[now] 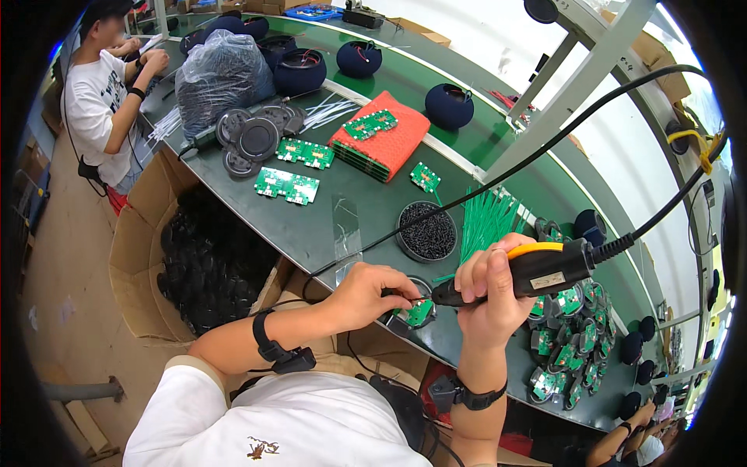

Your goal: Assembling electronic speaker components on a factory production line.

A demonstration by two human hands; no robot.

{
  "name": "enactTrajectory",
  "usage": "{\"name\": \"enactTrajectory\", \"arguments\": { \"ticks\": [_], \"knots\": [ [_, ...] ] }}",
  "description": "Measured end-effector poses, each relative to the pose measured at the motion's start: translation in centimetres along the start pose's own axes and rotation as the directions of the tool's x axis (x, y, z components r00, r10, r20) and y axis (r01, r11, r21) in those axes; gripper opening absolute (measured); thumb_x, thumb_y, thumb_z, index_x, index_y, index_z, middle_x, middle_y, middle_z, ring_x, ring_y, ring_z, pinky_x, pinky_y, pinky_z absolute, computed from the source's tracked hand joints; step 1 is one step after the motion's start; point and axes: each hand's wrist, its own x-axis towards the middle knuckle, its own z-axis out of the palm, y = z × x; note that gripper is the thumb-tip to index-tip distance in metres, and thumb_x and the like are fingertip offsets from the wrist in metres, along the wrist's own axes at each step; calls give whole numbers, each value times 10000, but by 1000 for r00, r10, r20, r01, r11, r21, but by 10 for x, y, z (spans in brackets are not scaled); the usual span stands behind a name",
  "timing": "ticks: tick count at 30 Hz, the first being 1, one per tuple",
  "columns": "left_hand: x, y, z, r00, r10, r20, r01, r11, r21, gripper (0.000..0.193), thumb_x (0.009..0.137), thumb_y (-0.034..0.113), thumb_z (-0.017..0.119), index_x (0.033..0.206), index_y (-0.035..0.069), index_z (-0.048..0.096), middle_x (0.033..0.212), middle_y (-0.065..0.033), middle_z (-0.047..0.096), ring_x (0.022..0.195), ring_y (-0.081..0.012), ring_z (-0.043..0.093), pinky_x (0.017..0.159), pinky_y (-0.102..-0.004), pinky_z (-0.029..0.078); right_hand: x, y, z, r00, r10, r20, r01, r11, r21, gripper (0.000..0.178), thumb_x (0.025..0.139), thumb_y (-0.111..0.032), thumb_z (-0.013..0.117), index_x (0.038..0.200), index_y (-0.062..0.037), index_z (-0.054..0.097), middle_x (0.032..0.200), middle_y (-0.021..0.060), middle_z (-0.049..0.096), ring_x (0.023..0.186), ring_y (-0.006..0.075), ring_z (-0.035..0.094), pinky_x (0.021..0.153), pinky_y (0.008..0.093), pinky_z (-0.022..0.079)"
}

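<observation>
My right hand (494,292) is wrapped round a black electric screwdriver (556,268) with a yellow lever, its cable rising to the upper right. The tool lies almost level, its tip pointing left. At that tip my left hand (369,296) pinches with thumb and forefinger; what is between them is too small to make out. Just below the fingertips, a green circuit board (421,313) sits in a round black housing at the bench's near edge, partly covered by my hands. Beyond them stands a round tub filled with small black screws (426,230).
Green strips (489,226) lie beside the tub. Housings with boards (572,342) are heaped at right. Red bubble wrap (393,128), loose boards (286,185), black discs (257,138) and a plastic bag (226,74) occupy the far bench. A carton (140,257) stands left; a co-worker (97,101) is beyond.
</observation>
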Motion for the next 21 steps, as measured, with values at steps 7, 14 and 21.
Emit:
{"name": "enactTrajectory", "arguments": {
  "ticks": [7, 14, 21],
  "knots": [
    [1, 3, 0, 1000, -17, -18, 16, 999, -37, 175, 778, 17, 804, 949, 34, 772, 900, -98, 749, 812, -210, 708, 726, -317, 550, 0, 1, -2, 1000, -18, 5, 18, 1000, 23, 178, 956, -20, 653, 1070, -15, 516, 633, 39, 502, 468, 112, 435, 447, 275, 387],
    [8, 3, 1, 998, -30, -51, 29, 999, -16, 215, 760, 16, 808, 969, 52, 773, 902, -79, 750, 844, -213, 698, 754, -333, 553, 2, 5, 3, 998, -34, -43, 32, 998, -61, 189, 941, -6, 676, 1067, -7, 535, 642, 34, 516, 463, 110, 468, 444, 269, 385],
    [5, -2, 1, 996, 72, -59, -61, 982, 180, 313, 765, -13, 767, 1064, 79, 759, 972, -55, 755, 967, -255, 667, 852, -374, 542, 7, 20, 4, 996, -72, -46, 62, 979, -195, 169, 925, 13, 682, 1038, -9, 559, 685, 40, 546, 473, 103, 489, 447, 251, 393]
  ]
}}
